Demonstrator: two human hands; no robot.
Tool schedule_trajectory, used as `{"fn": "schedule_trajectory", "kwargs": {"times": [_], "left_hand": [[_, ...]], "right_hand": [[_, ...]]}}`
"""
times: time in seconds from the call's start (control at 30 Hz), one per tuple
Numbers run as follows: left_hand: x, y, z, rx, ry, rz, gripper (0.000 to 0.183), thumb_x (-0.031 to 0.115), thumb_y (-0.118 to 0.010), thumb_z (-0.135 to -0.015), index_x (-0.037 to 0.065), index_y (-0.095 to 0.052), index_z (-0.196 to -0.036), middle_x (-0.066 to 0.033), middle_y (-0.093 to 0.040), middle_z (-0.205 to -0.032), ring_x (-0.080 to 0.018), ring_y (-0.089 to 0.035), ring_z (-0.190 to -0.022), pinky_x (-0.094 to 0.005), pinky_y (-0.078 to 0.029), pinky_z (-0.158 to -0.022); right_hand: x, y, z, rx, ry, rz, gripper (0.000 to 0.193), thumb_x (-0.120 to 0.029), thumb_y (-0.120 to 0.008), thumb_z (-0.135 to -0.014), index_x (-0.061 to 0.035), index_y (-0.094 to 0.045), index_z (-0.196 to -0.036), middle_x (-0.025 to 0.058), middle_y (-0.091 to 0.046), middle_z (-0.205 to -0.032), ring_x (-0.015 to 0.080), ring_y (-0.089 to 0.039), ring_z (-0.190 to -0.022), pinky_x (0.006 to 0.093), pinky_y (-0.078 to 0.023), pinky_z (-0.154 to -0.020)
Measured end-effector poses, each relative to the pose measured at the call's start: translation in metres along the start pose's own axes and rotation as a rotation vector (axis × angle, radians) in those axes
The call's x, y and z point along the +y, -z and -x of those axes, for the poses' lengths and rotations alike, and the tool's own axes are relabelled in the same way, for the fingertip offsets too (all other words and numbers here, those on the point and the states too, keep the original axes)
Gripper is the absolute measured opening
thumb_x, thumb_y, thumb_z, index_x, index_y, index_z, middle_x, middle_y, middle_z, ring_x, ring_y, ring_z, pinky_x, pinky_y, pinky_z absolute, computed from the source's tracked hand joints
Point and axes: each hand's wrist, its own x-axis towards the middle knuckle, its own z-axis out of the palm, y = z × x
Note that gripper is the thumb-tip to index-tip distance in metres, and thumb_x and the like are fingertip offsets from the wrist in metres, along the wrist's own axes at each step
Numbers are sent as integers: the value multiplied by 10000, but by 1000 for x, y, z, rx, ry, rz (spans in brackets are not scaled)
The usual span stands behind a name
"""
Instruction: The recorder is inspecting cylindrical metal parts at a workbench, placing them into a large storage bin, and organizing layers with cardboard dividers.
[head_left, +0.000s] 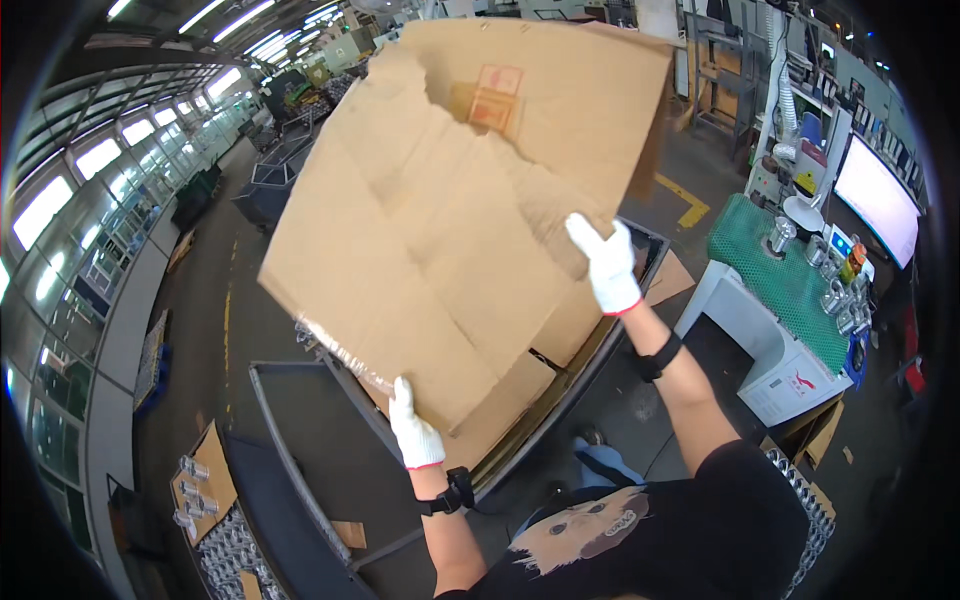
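A large brown cardboard sheet (420,240), creased and torn along its upper part, is tilted up in front of me. Behind the tear lies another cardboard layer (590,90) with a strip of tape. My left hand (415,435), in a white glove, grips the near left edge; some of its fingers are hidden by the board. My right hand (607,265), gloved too, grips the right side by a crumpled patch, fingers partly out of sight. Underneath is a dark metal-framed crate (545,425), more cardboard showing inside its rim.
An empty-looking metal frame (300,480) stands to the left. Beyond it, a bin holds shiny metal parts (240,550). At right, a workbench with a green mat (745,240) carries metal parts and a monitor (877,200). More metal parts (815,510) sit at lower right.
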Motion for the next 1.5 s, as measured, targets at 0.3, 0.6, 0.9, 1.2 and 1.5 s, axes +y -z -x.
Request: {"fn": "schedule_trajectory", "kwargs": {"times": [0.3, 0.6, 0.9, 1.2, 1.5], "left_hand": [[-95, 12, -60, 297, 52, -254, 530, 288, -644, -946, 16, -477, -1368, -105, -591, -1247, -229, -589, -1110, -380, -513, -923], [-128, -32, -64, 619, 157, -463, 487, 211, -671, -912, -26, -530, -1314, -112, -637, -1180, -232, -625, -1033, -374, -514, -897], [-76, -62, 2, 886, -43, -218, 632, 355, -626, -927, -4, -414, -1403, -183, -570, -1275, -318, -636, -1063, -444, -554, -873], [-54, -46, 68, 1195, -155, -147, 594, 440, -555, -976, 5, -491, -1375, -178, -520, -1381, -327, -521, -1218, -427, -428, -1053], [-86, -44, 108, 1396, -150, -304, 663, 445, -634, -916, -7, -488, -1379, -185, -526, -1370, -333, -514, -1224, -438, -419, -1060]], "right_hand": [[281, -14, -11, 42, -853, -483, 424, -179, -704, -895, -2, -575, -1259, 99, -647, -1216, 251, -614, -1108, 391, -476, -1000], [420, 54, 36, -175, -1706, -622, 441, -214, -568, -976, -127, -457, -1393, 103, -553, -1375, 320, -499, -1290, 532, -401, -1082], [433, 62, -5, -222, -1696, -599, 448, -350, -660, -931, -152, -526, -1310, 66, -617, -1280, 274, -570, -1204, 439, -460, -1029], [399, 10, 34, -240, -1821, -707, 400, -258, -653, -944, -160, -521, -1309, 20, -597, -1292, 238, -569, -1195, 441, -462, -1041], [449, -60, 53, -269, -1739, -754, 392, -252, -652, -946, -159, -519, -1302, 43, -612, -1271, 239, -589, -1178, 447, -490, -1024]]}}
